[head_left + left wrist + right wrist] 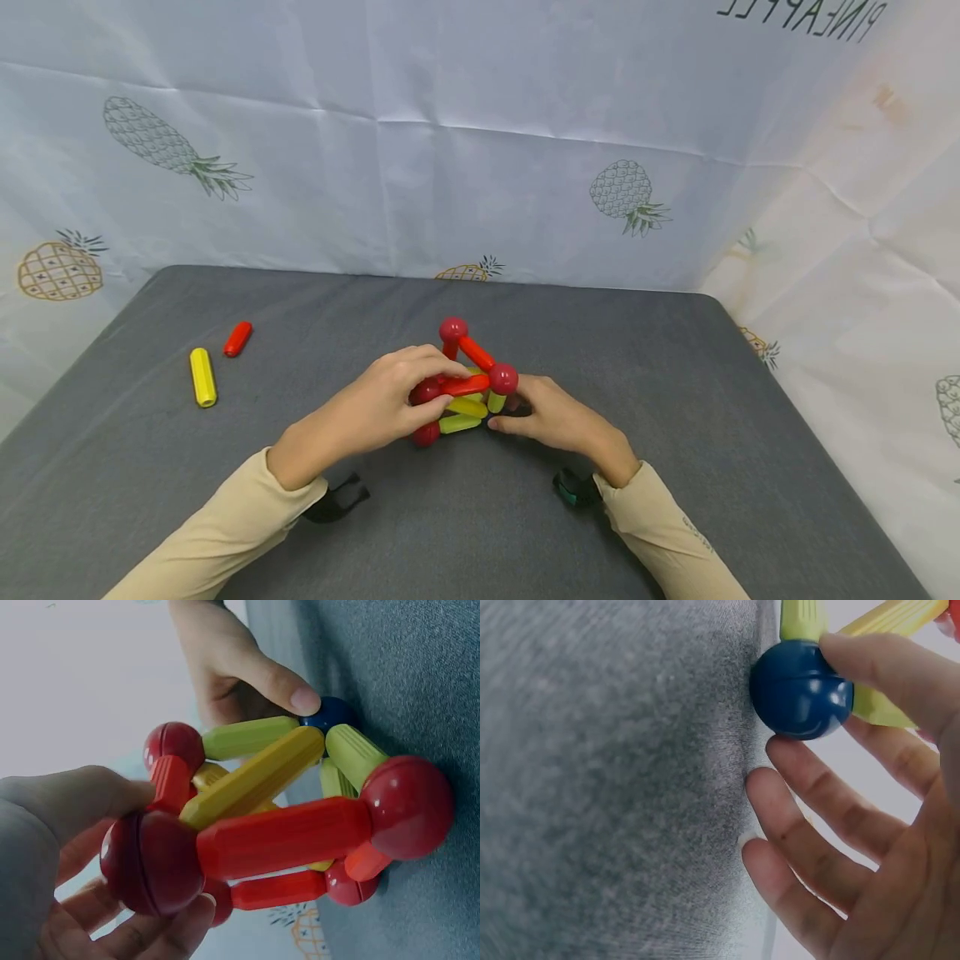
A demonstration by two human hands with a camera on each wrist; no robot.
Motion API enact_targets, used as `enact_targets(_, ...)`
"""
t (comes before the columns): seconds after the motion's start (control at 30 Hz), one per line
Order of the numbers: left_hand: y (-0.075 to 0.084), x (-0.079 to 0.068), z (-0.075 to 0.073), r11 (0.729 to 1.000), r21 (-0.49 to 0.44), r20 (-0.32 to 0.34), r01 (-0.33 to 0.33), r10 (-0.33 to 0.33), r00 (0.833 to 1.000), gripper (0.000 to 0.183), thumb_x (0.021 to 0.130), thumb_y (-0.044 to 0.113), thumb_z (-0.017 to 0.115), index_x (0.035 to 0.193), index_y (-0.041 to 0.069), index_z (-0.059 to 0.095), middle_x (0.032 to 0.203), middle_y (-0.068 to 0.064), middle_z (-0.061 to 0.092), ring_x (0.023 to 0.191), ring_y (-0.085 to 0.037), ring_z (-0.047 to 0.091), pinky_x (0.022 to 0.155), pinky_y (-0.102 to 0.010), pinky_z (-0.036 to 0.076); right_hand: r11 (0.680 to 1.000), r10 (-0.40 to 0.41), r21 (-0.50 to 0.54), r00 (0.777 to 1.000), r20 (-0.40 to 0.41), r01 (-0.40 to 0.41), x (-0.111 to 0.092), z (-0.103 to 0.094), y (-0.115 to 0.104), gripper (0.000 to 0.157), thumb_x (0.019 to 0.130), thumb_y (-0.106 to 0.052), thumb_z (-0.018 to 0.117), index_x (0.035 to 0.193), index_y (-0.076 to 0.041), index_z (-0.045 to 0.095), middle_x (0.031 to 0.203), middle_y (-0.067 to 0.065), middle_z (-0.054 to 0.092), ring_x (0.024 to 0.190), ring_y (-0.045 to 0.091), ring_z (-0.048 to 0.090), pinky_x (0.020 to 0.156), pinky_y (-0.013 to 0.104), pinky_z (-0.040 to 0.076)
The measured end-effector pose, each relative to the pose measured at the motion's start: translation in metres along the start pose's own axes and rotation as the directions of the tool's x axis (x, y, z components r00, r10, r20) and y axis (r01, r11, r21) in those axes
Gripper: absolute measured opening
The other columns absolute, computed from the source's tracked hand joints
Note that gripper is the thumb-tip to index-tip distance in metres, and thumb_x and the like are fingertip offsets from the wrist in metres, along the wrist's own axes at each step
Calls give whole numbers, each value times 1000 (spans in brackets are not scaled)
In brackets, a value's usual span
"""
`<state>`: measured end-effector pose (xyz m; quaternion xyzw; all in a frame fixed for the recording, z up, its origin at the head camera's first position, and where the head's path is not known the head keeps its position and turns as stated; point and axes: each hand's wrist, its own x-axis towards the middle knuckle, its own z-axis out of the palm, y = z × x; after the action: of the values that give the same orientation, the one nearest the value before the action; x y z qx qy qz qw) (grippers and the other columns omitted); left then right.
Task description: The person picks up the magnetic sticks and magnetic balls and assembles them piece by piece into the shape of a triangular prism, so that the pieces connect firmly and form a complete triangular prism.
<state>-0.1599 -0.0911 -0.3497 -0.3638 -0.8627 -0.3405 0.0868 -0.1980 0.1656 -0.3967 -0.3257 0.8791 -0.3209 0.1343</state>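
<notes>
A frame of toy building sticks and balls (477,354) stands on the grey table between the hands. It joins red sticks (285,836), yellow sticks (259,776) and light green sticks (251,737) with red balls (409,808) and one blue ball (801,690). My left hand (386,396) grips its upper corner, thumb on a red stick and fingers about a red ball (154,862). At the low corner, my right hand (562,421) pinches the blue ball between thumb and forefinger. Its other fingers spread loosely beside the cloth.
On the left of the grey-covered table (637,517) lie a loose yellow stick (202,377) and a loose red stick (237,339). A white curtain (480,192) printed with pineapples hangs behind the table and along its sides.
</notes>
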Motion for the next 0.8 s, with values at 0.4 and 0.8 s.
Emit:
enact_targets(0.4, -8, -13, -3, 999, -19, 19, 39, -38, 999, 45, 81, 4, 80, 124, 8, 65, 109, -1, 65, 96, -12, 61, 83, -35, 57, 996, 68, -55, 991, -115, -74, 1, -2, 2, 27, 91, -25, 73, 114, -12, 67, 96, 2, 72, 85, 12, 67, 77, 31, 56)
enact_targets(0.8, -17, -21, -11, 999, -20, -34, 49, -50, 998, 45, 82, 1, 78, 124, 12, 65, 112, 1, 67, 94, -15, 64, 82, -32, 56, 972, 155, -137, 961, -230, -189, 1, -4, 4, 23, 87, -25, 77, 103, -13, 65, 90, 0, 72, 80, 10, 67, 73, 32, 56)
